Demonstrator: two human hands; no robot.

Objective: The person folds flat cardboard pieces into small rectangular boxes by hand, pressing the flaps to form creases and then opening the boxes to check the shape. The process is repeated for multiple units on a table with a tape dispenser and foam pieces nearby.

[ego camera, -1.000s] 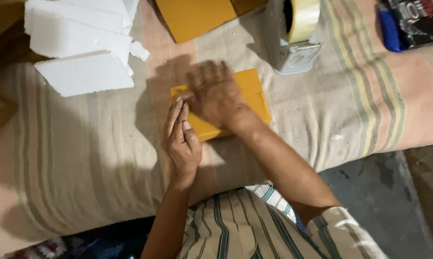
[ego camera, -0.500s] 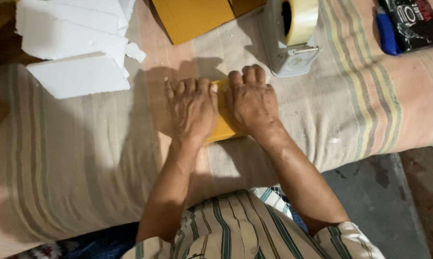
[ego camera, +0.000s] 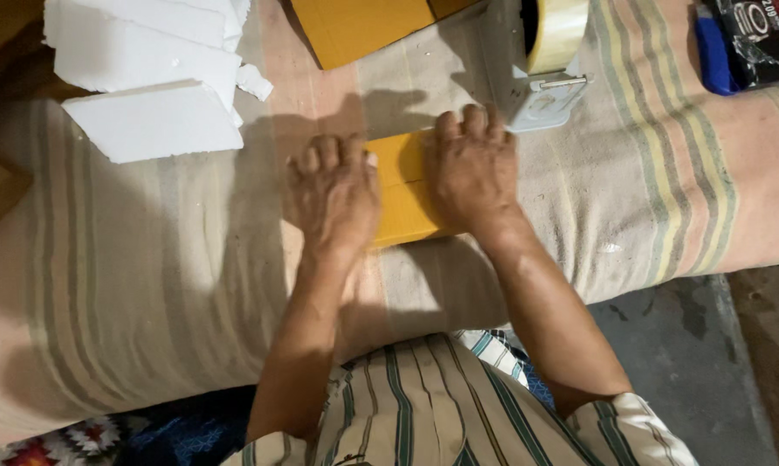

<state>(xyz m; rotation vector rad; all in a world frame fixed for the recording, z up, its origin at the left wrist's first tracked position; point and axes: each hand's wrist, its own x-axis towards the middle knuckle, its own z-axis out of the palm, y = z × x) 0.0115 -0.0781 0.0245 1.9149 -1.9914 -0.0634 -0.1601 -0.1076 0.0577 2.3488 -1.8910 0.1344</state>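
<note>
A soft surface covered with a striped blanket (ego camera: 148, 285) in faded beige, pink and green carries the work; it looks more like a padded bed or cushion than a table, with bare grey floor (ego camera: 683, 345) showing at its lower right edge.

Both hands lie flat, palms down and fingers extended, on a small yellow-orange cardboard piece (ego camera: 400, 185) near the middle of the blanket. The left hand (ego camera: 333, 194) covers its left edge and spills onto the cloth; the right hand (ego camera: 471, 168) presses its right part. Neither grip is closed round anything: the fingers are spread open and only bear down on the card.

Judged from this, the step is pressing or flattening the card. Doing it well likely calls for even pressure from both palms, since the soft bedding gives underneath, and for keeping the edges squared while pushing.

Just beyond the right fingertips stands a tape dispenser (ego camera: 545, 82) with a roll of clear tape. Farther up lies a larger yellow cardboard sheet (ego camera: 363, 26). White foam slabs (ego camera: 152, 82) sit at upper left, well apart from the hands, and a blue and black package (ego camera: 752, 39) rests at the upper right corner.
</note>
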